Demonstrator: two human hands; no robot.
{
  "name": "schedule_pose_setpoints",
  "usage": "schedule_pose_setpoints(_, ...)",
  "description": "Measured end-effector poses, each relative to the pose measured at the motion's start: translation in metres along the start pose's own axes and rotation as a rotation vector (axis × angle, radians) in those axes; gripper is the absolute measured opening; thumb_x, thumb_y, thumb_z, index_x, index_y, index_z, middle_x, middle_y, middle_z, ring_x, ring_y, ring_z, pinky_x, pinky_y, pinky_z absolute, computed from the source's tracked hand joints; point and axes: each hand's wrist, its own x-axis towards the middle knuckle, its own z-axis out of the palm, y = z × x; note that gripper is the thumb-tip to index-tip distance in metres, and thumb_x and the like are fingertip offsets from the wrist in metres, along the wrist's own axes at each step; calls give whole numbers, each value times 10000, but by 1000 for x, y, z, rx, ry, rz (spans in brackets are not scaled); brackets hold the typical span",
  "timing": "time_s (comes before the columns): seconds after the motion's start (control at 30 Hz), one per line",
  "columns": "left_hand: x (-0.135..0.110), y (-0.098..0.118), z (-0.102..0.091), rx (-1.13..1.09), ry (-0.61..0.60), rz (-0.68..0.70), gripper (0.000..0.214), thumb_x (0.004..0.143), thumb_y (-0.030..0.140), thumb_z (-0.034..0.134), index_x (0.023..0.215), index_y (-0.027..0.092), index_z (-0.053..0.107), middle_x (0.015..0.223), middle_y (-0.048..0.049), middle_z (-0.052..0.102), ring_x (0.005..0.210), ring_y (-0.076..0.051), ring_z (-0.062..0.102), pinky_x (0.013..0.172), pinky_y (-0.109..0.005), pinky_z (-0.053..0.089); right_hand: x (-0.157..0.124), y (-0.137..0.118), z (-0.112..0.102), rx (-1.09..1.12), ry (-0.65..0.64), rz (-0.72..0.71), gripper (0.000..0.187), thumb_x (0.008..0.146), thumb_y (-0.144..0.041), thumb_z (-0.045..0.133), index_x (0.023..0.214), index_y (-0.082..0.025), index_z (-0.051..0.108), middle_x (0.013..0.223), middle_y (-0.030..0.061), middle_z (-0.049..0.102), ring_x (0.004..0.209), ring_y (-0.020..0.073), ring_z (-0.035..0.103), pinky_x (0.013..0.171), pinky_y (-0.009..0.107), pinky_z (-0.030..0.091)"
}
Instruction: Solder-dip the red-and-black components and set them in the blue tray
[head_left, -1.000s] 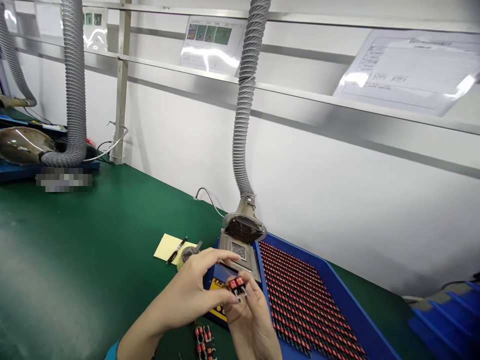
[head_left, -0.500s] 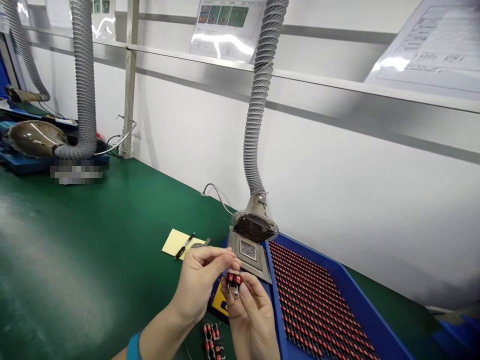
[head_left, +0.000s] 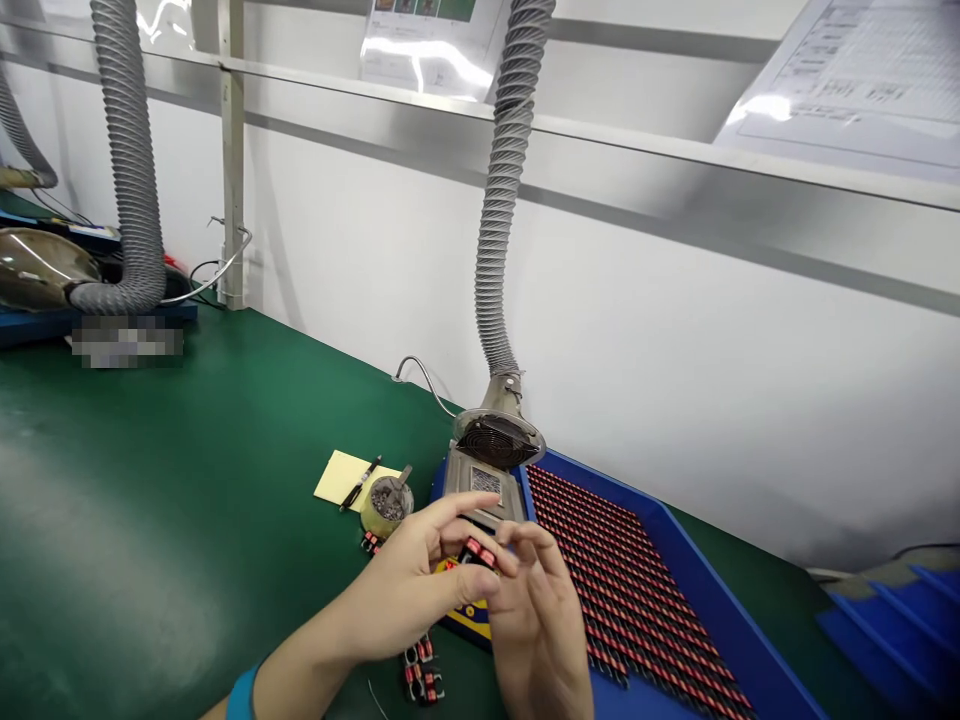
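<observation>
**Red coil part pinched at mid-counter, tray beside it well filled**

The red coil part (head_left: pixel 478 553) sits in the grip, lifted clear of the counter (head_left: pixel 187 500), in front of the chest. The left hand (head_left: pixel 420 590) is clenched on it, thumb under and fingers over. The right hand (head_left: pixel 536 620) meets it from the other side with fingers loosely curled and tips at the part. Whether they pinch it or only touch it, I cannot tell.

Progress, judged from the layout:
- Just right of the grip, a blue tray (head_left: pixel 712 590) carries close rows of like red parts (head_left: pixel 615 560), which appear to cover most of its floor.
- Just below the grip, nearer the person, a few loose parts (head_left: pixel 420 675) lie on the counter, so a small batch looks unplaced.

Surroundings:
- Under the grip is a blue and yellow unit (head_left: pixel 469 620).
- Just beyond the grip is a fume nozzle (head_left: pixel 497 440) on a grey ribbed hose (head_left: pixel 502 200).
- Beyond and left of the grip are a small tin (head_left: pixel 386 505), a yellow notepad (head_left: pixel 334 478) and a pen (head_left: pixel 358 483) lying on the notepad.
</observation>
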Motion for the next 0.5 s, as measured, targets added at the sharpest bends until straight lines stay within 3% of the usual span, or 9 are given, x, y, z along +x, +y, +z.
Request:
schedule_pose_setpoints(0.13, -5, 6, -5, -78, -181, -138, 666, 788, 140, 698, 1383, 251, 422, 881, -5, 683, 828, -144, 673, 800, -296, 505, -8, -13, -12, -161, 14, 116, 317, 654, -439, 822, 883, -225, 773, 926, 68, 714, 864, 213, 651, 762, 310, 520)
schedule_pose_setpoints(0.2, -5, 7, -5, -60, -230, -196, 724, 768, 101, 693, 1401, 290, 398, 892, 7, 683, 777, -121, 661, 747, -263, 497, -8, -13, -13, -188, -29, 136, 291, 620, -418, 847, 828, -223, 784, 832, 56, 706, 725, 184, 631, 667, 295, 504)
schedule_pose_setpoints(0.27, -6, 8, -4, 0, -228, -229, 772, 735, 83, 709, 1403, 314, 398, 902, 20, 685, 802, -119, 646, 732, -243, 484, -6, -12, -11, -176, -126, 117, 204, 644, -398, 833, 708, -214, 773, 631, 9, 612, 539, 120, 522, 536, 253, 437)
schedule_pose_setpoints(0.37, -7, 11, -2, 137, -162, -224, 770, 714, 109, 731, 1391, 305, 421, 896, 21, 690, 921, -160, 632, 763, -255, 475, 0, -15, -6, -141, -208, 60, 227, 702, -363, 794, 582, -190, 710, 532, -24, 482, 485, 89, 429, 484, 225, 373)
schedule_pose_setpoints(0.5, -11, 17, -3, 236, -146, -240, 788, 704, 161, 757, 1397, 309, 412, 893, 13, 707, 894, -180, 637, 720, -272, 494, 1, -27, -7, -27, -39, -56, 246, 783, -349, 730, 601, -213, 635, 503, -63, 379, 429, 78, 346, 429, 212, 340)
